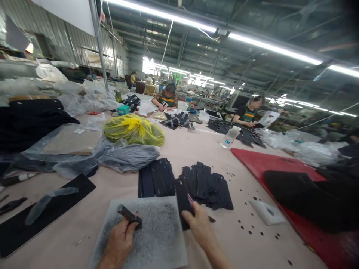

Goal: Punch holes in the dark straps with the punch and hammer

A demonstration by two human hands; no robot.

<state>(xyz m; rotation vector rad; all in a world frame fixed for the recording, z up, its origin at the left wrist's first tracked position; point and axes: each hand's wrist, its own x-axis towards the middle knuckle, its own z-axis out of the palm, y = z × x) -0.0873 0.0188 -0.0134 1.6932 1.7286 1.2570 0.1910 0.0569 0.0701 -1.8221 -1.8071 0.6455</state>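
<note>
A dark flat piece (183,201) stands over the right edge of a grey, speckled board (159,228), its upper end near the stacks of cut pieces behind. The right hand (199,220) has its grip closed on the lower part of this piece, thumb and fingers pinching it; a thin, pointed tool, probably, pokes out beside the hand, though it is too blurred to name for certain. The left hand (119,237) has its grip closed around a short black block (129,216), held slightly tilted over the left part of the board. Just beyond the board lie two groups of dark cut pieces, a left stack (157,178) in neat overlapping rows and a right stack (206,183) more loosely fanned. Behind the left stack are a grey plastic bag (130,157) and a yellow bag (134,130). To the left, a long black panel (47,213) lies on the table (204,149) with a translucent strip (46,203) on top. To the right, small black discs (250,232) are scattered near a red board (280,168). A clear bottle (230,137) stands farther back, and two people work across the table.
</note>
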